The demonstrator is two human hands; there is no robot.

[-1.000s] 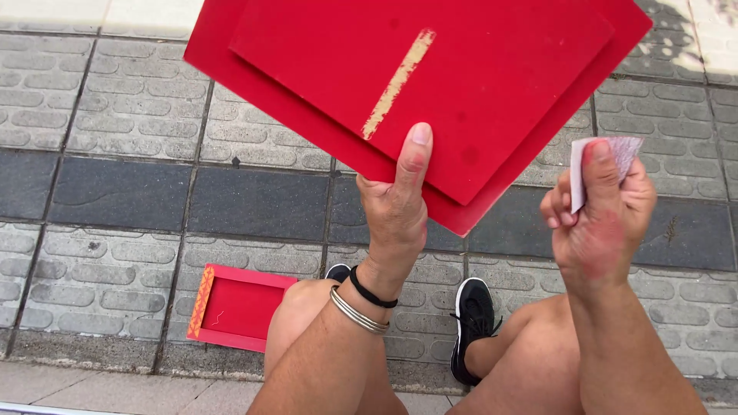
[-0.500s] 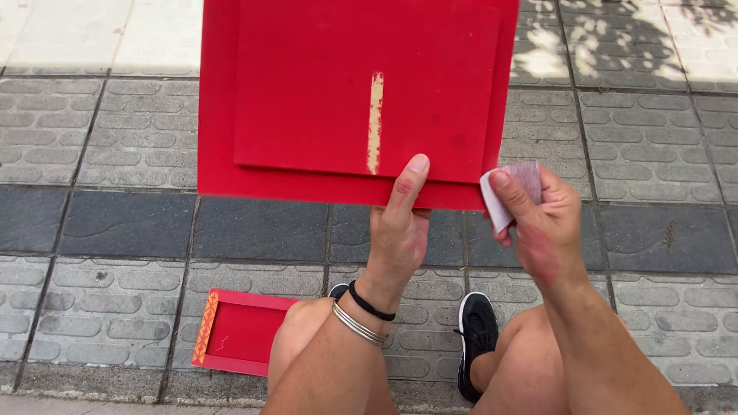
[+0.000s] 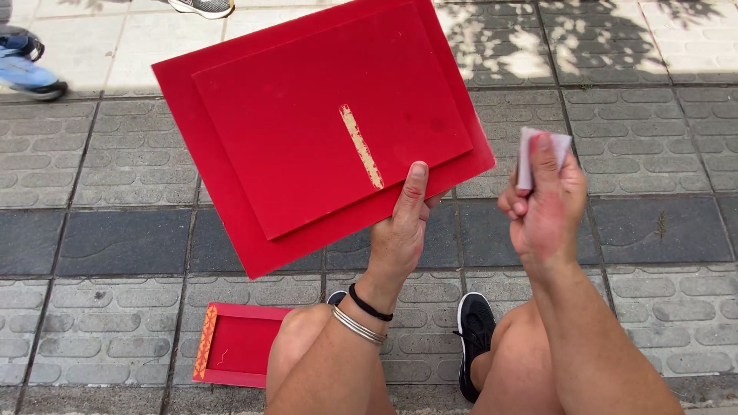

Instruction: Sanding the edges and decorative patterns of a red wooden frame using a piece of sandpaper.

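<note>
**Red board gripped in the left hand, pale sheet pinched in the right**

Nearest are the person's bare knees, and between them two black shoes (image 3: 475,330) rest on the grey paving (image 3: 115,230). At the near left, on the paving beside the left knee, lies a small red tray (image 3: 238,344) with an orange patterned strip along its left edge.

The left hand (image 3: 400,238) rises from a forearm wearing a black band (image 3: 369,303) and a silver bangle (image 3: 355,326) at the wrist. Its fingers are closed on the near right edge of the red board (image 3: 307,131): the thumb lies pressed flat on the upper face, pointing away, while the other fingers curl underneath and are mostly hidden. The board is held up off the ground, tilted, its corners turned so that the near corner points down to the left. It has a raised inner panel, and a worn tan stripe (image 3: 361,146) runs along that panel just beyond the thumb.

The right hand (image 3: 546,207) is held upright just to the right of the board, apart from it. Its fingers are drawn together, pinching a small folded pale sheet (image 3: 525,157) between the thumb and the forefinger, the sheet standing up above the knuckles.

Farther off at the far left, other people's shoes stand on lighter paving: a blue pair (image 3: 27,69) and a grey one (image 3: 201,8).
</note>
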